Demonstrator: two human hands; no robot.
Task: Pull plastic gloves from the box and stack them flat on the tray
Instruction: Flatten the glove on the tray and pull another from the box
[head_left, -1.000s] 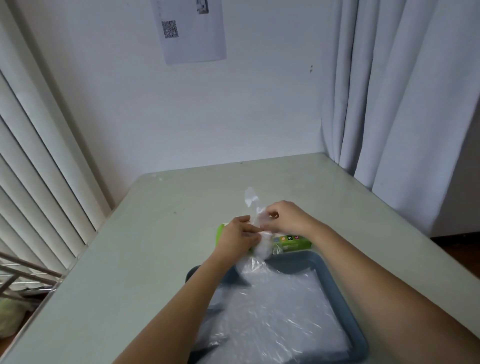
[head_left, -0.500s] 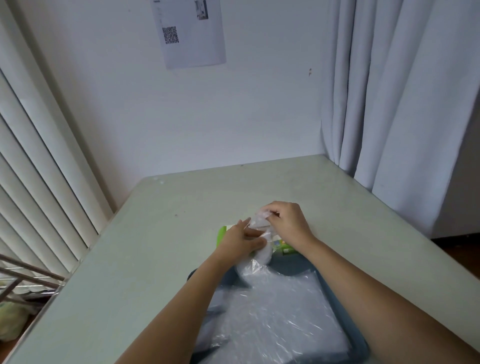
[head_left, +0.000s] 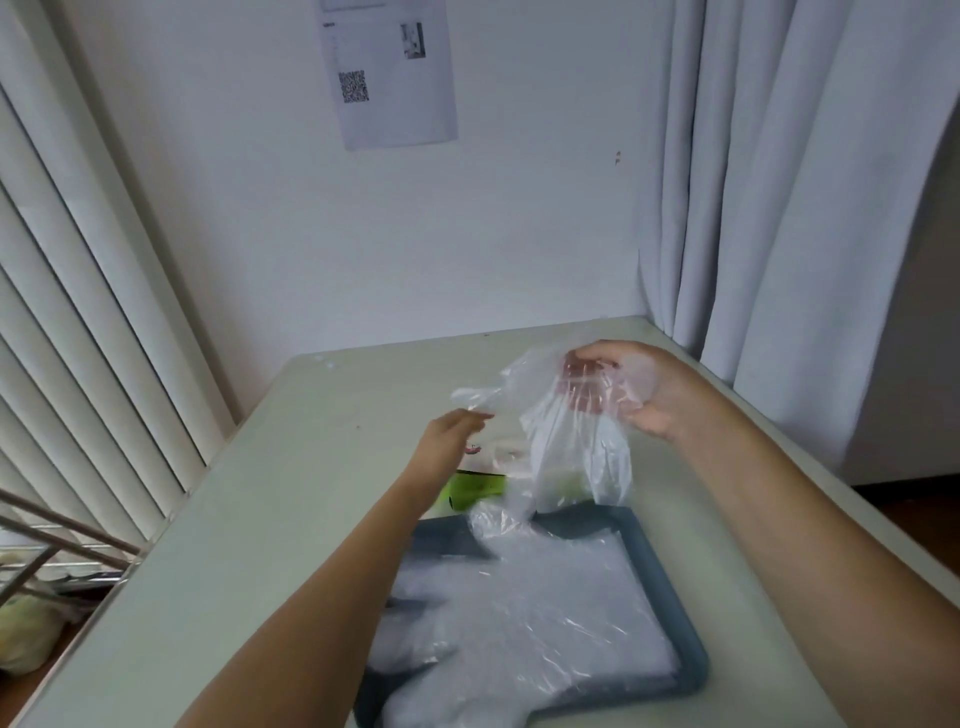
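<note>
- Nearest, a blue-grey tray (head_left: 670, 587) was seen on the table (head_left: 260, 519). A stack of gloves (head_left: 524, 623) had been laid on it, mostly flat, though the film was wrinkled and one end spilled over the near rim.
- Just beyond the tray's far rim, the green box (head_left: 475, 492) was partly hidden behind hanging plastic.
- Above the box, one glove (head_left: 571, 447) was held in the air. Its edge was pinched by the left hand (head_left: 449, 439) and its other side was gripped in the curled fingers of the right hand (head_left: 644, 389). The hands were held apart.
- The task was judged partly done: this glove was not yet laid down, and what remained in the box could not be told.
- Farthest, a sheet of paper (head_left: 395, 73) and a curtain (head_left: 779, 182) were seen.
</note>
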